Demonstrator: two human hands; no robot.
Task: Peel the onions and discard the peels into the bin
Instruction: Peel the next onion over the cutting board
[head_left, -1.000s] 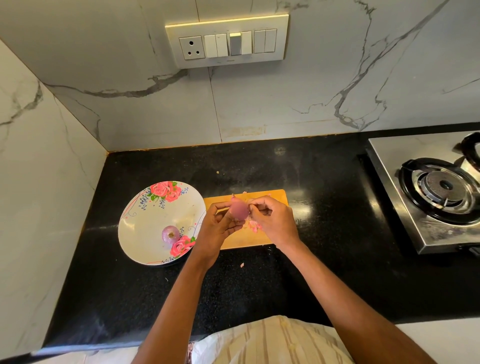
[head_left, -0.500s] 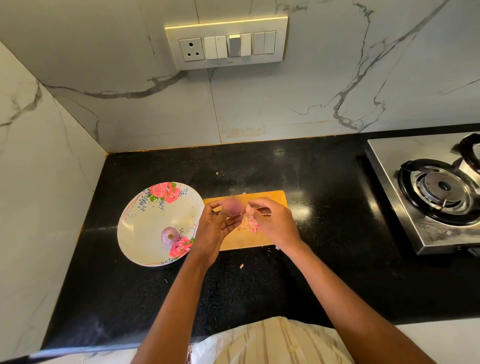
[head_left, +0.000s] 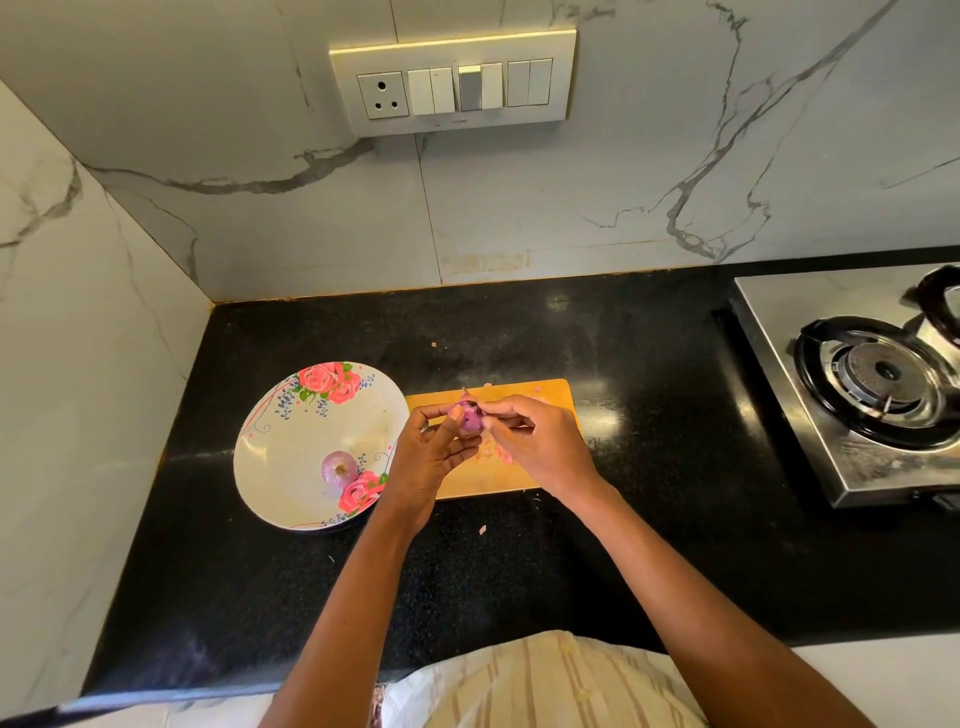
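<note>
Left hand (head_left: 431, 457): raised over the near-left part of the wooden cutting board (head_left: 550, 400), fingers curled under and thumb on top, clamped on a small purple onion (head_left: 470, 420). Onion: held clear of the board, between the two hands, dry tip pointing away toward the wall. Right hand (head_left: 540, 441): just beside the left, thumb and forefinger closed together in a pinch at the right flank of the same onion, remaining fingers curled loosely — whether on a flap of skin or on the bulb itself, cannot tell. Pale pink peel scraps (head_left: 493, 453): lying on the board beneath the hands, partly hidden by the right hand. One more peel fragment (head_left: 482, 529): on the black countertop (head_left: 649, 545), near the board's front edge. Second onion (head_left: 338, 468): resting in the floral plate (head_left: 291, 415), toward its near rim, root end facing up, purple skin in place. Plate: on the countertop, its right rim touching or just beside the board's left edge. Steel gas stove (head_left: 779, 338): at the far right, well apart from the board, one black burner in view. Switch panel with socket (head_left: 452, 83): mounted on the marble wall above. Striped garment (head_left: 545, 686): at the bottom edge.
</note>
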